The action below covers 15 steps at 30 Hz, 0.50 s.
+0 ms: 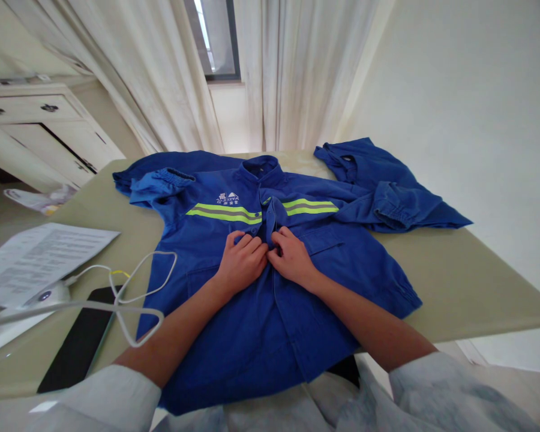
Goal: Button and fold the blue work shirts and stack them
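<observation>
Blue work shirt [270, 300] with reflective yellow-green stripes lies face up across the bench [468, 282], its hem hanging over the near edge. Left hand [242, 259] and right hand [292, 255] meet at the front placket below the stripes, fingers of each curled narrow and pinching the fabric edges there. White cable [130, 294], dark phone [78, 345] and printed sheet [36, 255] lie to the left.
</observation>
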Each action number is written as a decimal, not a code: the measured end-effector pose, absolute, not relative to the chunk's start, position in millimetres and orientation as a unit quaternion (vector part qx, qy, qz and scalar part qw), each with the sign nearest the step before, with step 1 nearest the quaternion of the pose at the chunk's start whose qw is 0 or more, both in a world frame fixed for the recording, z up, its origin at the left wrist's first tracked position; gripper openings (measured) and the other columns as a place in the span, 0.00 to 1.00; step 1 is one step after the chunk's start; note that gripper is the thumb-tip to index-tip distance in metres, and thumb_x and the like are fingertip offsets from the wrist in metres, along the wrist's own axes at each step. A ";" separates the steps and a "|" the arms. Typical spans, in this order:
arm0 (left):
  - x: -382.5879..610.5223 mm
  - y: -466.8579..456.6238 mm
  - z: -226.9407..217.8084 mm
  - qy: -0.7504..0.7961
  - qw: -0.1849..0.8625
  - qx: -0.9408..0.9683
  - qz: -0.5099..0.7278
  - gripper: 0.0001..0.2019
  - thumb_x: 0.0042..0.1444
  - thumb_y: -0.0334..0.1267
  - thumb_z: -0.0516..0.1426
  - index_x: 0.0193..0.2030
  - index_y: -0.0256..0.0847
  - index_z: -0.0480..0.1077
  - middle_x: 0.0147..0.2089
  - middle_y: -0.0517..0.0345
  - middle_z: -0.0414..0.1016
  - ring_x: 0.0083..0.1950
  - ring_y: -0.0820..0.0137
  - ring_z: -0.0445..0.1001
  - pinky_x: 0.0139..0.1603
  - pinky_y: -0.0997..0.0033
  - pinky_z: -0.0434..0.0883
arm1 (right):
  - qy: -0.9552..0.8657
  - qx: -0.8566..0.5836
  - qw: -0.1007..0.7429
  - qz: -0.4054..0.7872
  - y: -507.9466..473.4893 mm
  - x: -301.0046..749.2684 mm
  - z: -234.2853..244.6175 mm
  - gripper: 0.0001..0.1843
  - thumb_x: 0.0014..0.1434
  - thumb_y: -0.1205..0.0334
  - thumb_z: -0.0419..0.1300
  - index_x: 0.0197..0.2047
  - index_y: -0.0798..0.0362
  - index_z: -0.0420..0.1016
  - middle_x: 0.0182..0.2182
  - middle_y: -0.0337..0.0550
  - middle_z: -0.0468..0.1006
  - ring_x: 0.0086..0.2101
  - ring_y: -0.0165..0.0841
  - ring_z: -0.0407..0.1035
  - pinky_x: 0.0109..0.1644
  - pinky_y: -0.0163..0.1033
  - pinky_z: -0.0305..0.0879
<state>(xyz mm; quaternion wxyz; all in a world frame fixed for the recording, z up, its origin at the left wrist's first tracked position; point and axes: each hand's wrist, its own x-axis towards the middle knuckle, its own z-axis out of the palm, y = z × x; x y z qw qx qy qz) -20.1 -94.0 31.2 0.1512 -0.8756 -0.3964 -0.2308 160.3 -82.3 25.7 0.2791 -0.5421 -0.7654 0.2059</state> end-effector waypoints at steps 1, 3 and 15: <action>-20.5 -93.8 30.3 -0.401 0.140 -0.875 -0.234 0.08 0.70 0.36 0.57 0.40 0.43 0.77 0.36 0.57 0.77 0.43 0.62 0.74 0.61 0.51 0.60 | -0.766 -0.537 0.284 0.210 -81.8 160.6 25.7 0.08 0.56 0.69 0.57 0.30 0.49 0.60 0.35 0.36 0.64 0.30 0.30 0.60 0.33 0.36 0.53; -21.6 -93.2 28.9 -0.410 0.113 -0.873 -0.240 0.08 0.70 0.36 0.56 0.42 0.43 0.77 0.37 0.56 0.78 0.44 0.62 0.74 0.61 0.51 0.60 | -0.770 -0.523 0.294 0.215 -80.8 161.8 26.3 0.09 0.55 0.70 0.56 0.30 0.49 0.59 0.34 0.36 0.63 0.30 0.30 0.60 0.34 0.36 0.53; -31.2 -84.1 23.4 -0.460 -0.099 -0.836 -0.282 0.12 0.73 0.40 0.53 0.51 0.47 0.78 0.46 0.57 0.79 0.50 0.64 0.74 0.60 0.53 0.58 | -0.774 -0.457 0.346 0.268 -77.7 172.4 29.2 0.05 0.58 0.68 0.59 0.33 0.50 0.66 0.34 0.36 0.67 0.29 0.28 0.63 0.35 0.34 0.59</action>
